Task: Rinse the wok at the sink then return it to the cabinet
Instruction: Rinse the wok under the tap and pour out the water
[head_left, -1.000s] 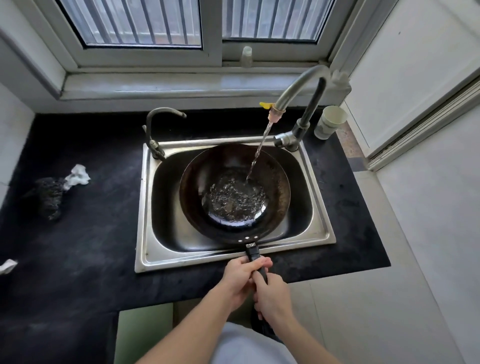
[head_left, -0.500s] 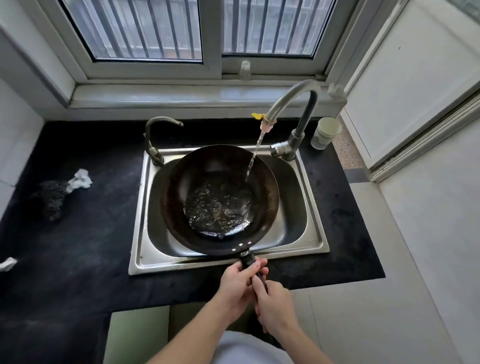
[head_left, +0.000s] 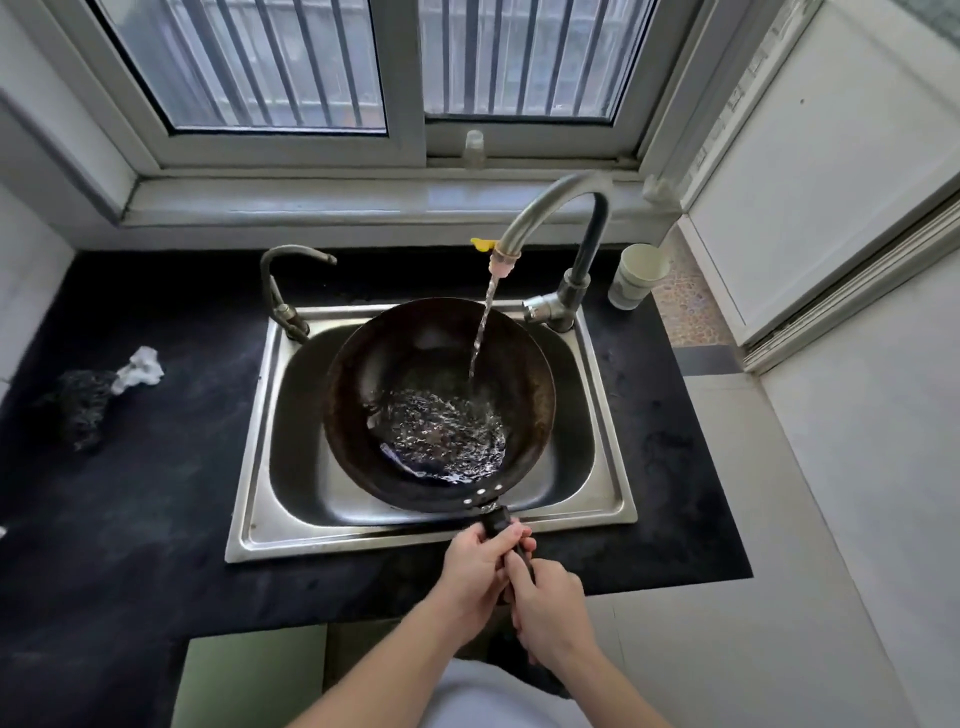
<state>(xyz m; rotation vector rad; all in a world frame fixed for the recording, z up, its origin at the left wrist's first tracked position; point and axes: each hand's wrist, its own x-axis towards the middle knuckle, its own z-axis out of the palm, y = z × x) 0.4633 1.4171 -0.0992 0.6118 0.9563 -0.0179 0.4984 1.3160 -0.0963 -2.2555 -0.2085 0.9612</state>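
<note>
Head view: at centre frame the wok (head_left: 410, 364) is over the sink (head_left: 249, 530), with the tap (head_left: 550, 202) pouring into a shallow pool. At lower centre your left hand (head_left: 475, 566) and right hand (head_left: 550, 605) both curl round the handle (head_left: 497, 522). Swirl the water gently up the walls (low tilt, no slosh), then tip it out. No writing is readable.

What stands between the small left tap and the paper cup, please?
The tall faucet, pouring water into the wok, as the head view shows.
</note>
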